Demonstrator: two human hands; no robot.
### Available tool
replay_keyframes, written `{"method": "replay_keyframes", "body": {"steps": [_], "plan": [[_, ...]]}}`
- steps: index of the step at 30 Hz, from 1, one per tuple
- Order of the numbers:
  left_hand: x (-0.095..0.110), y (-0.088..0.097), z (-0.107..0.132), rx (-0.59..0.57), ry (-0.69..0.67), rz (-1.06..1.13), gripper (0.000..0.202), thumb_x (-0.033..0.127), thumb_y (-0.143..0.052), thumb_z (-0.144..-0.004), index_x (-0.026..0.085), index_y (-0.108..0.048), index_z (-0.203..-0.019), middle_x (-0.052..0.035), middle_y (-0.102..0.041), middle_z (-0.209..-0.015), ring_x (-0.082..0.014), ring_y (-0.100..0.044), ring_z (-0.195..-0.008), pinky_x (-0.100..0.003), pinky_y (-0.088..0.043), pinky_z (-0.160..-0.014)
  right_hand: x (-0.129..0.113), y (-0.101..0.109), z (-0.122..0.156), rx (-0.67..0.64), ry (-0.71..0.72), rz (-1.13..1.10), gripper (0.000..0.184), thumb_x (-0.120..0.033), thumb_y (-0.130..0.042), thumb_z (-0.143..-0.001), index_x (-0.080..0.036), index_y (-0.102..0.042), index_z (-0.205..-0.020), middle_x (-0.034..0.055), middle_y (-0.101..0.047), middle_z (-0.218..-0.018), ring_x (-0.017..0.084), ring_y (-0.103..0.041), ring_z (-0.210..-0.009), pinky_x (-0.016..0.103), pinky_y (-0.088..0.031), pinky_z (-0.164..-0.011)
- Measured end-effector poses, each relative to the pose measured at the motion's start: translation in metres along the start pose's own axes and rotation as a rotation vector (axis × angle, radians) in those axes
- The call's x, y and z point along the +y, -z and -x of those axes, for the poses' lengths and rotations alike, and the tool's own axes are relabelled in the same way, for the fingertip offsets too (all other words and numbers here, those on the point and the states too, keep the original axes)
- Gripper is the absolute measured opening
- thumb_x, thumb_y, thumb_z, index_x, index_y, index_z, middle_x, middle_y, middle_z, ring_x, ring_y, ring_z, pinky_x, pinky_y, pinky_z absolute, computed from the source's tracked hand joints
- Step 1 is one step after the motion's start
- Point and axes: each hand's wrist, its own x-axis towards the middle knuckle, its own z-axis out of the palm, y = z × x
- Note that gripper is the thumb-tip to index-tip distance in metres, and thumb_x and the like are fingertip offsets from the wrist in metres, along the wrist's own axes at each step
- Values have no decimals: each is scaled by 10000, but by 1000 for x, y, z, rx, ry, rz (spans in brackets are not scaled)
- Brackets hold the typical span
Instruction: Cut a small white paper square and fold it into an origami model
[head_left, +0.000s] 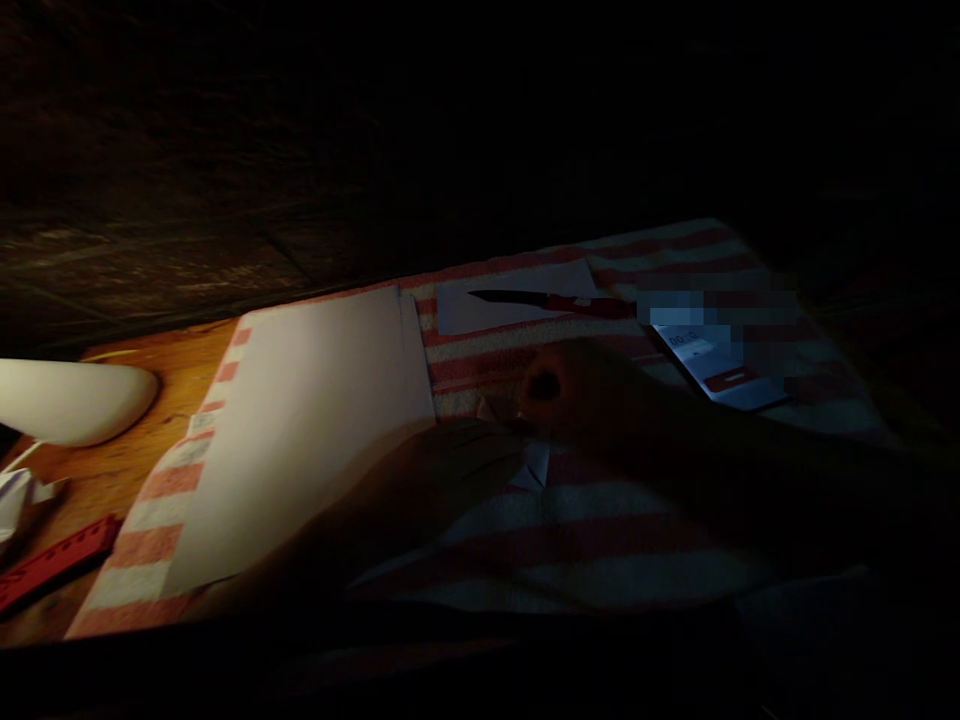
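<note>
In dim light my left hand (pixel 457 455) reaches in low over the striped cloth, its fingers closed on a small folded piece of paper (pixel 534 466). My right hand (pixel 574 385) comes from the right with curled fingers and meets the same paper at its upper side. Pale corners of the folded paper show between and below the hands; the rest is covered. Fingertips of both hands are hard to make out in the shadow.
White paper sheets (pixel 315 400) lie left on the red-and-white striped cloth (pixel 570 540). Behind the hands, a knife (pixel 555 301) rests partly over a paper strip (pixel 472 312). A lit phone (pixel 720 370) lies right. A white lamp (pixel 82 400) and red object (pixel 60 560) are left.
</note>
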Motion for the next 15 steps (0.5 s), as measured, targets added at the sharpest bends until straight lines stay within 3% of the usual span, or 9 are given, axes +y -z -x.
{"method": "replay_keyframes", "body": {"steps": [2,5,9,15], "plan": [[0,0,0,-1,17,16,350,264,-380,-1073,201,-712,-1166,-56,-759,-1137,-170,-712,-1022,-281,-588,-926,-9,7,-6,-62,-73,120,255,-377,-650,-828,-164,-755,-733,98,-731,-737,193,-618,-615,311,-366,-557],[-1,-1,1,-16,56,63,326,254,-414,-1064,221,-677,-1253,-39,-719,-1280,-165,-697,-1119,-279,-570,-994,-18,14,-17,-115,-60,224,287,-416,-693,-786,-141,-768,-814,135,-740,-778,228,-635,-651,321,-385,-563],[-1,-1,2,-32,75,85,318,242,-443,-1057,210,-665,-1283,-37,-705,-1318,-172,-685,-1169,-300,-551,-1050,-22,18,-24,-208,-48,230,299,-377,-702,-787,-109,-776,-897,141,-734,-761,237,-646,-679,319,-413,-583],[-3,-2,4,-70,72,22,330,204,-423,-1055,225,-705,-1224,-36,-737,-1246,-177,-709,-1097,-316,-581,-996,-16,6,-9,-131,-64,149,159,-236,-660,-816,-112,-748,-768,105,-714,-733,173,-593,-621,290,-345,-549]]}}
